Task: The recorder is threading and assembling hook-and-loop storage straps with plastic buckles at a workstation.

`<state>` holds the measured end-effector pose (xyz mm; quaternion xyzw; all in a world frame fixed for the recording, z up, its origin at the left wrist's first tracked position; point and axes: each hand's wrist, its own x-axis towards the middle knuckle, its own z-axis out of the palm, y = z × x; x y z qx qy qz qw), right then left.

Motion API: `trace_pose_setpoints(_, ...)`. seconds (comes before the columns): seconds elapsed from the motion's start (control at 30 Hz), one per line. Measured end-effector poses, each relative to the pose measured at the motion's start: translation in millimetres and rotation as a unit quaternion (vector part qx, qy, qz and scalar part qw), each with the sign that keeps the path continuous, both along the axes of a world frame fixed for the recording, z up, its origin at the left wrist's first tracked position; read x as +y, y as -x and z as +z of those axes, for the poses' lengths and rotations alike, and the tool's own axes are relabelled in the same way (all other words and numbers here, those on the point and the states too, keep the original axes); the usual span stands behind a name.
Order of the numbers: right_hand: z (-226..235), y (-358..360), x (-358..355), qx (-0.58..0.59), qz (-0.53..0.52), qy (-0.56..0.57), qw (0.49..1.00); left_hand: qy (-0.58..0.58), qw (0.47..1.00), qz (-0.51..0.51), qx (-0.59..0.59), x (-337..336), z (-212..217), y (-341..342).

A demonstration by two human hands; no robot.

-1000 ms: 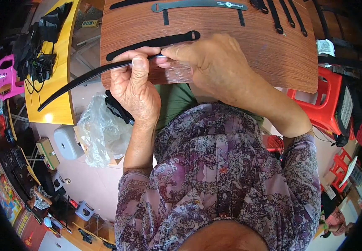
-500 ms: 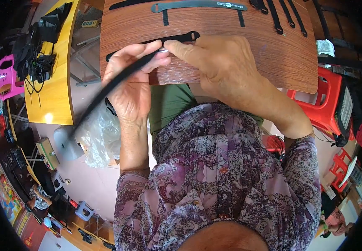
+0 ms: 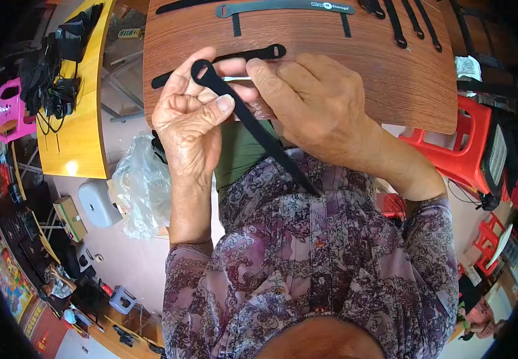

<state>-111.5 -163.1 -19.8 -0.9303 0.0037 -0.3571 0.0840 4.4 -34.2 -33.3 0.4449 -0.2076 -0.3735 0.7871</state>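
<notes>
Between thumb and fingers, my left hand (image 3: pixel 190 113) pinches a black hook-and-loop strap (image 3: pixel 265 137) near its slotted, rounded head. The strap's tail hangs down to the right over my lap. Close by on the right, my right hand (image 3: pixel 316 99) is closed with its fingers curled. A thin pale sliver shows between the two hands, too small to name. Behind them on the brown table (image 3: pixel 391 84) lies another black strap (image 3: pixel 259 52), partly hidden by my fingers. Farther back is a grey strap (image 3: pixel 271 8) with printing and two dark strips below it.
Several black straps (image 3: pixel 398 30) lie at the table's far right, and one more (image 3: pixel 184 6) at the far left. To the left stands a yellow table (image 3: pixel 76 137) with black cables. A clear plastic bag (image 3: pixel 142 191) sits below, and red stools (image 3: pixel 456 143) stand right.
The strap has swung from pointing down-left to hanging down-right, its slotted head now showing above my left thumb. My right hand has shifted slightly right, away from my left fingers.
</notes>
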Motion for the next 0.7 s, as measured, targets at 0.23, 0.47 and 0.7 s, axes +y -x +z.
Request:
trace_pose_setpoints(0.23, -5, 4, 3, -0.026, 0.009, 0.042, 0.999, 0.023, 0.995, -0.026, 0.098, -1, -7, 1)
trace_pose_setpoints(0.47, -9, -1, 2, -0.068, 0.008, 0.081, 0.994, 0.083, 0.956, -0.091, 0.264, -1, -13, 9)
trace_pose_setpoints(0.7, -9, -2, 1, -0.069, 0.008, 0.08, 0.994, 0.092, 0.948, -0.082, 0.295, -3, -11, 12)
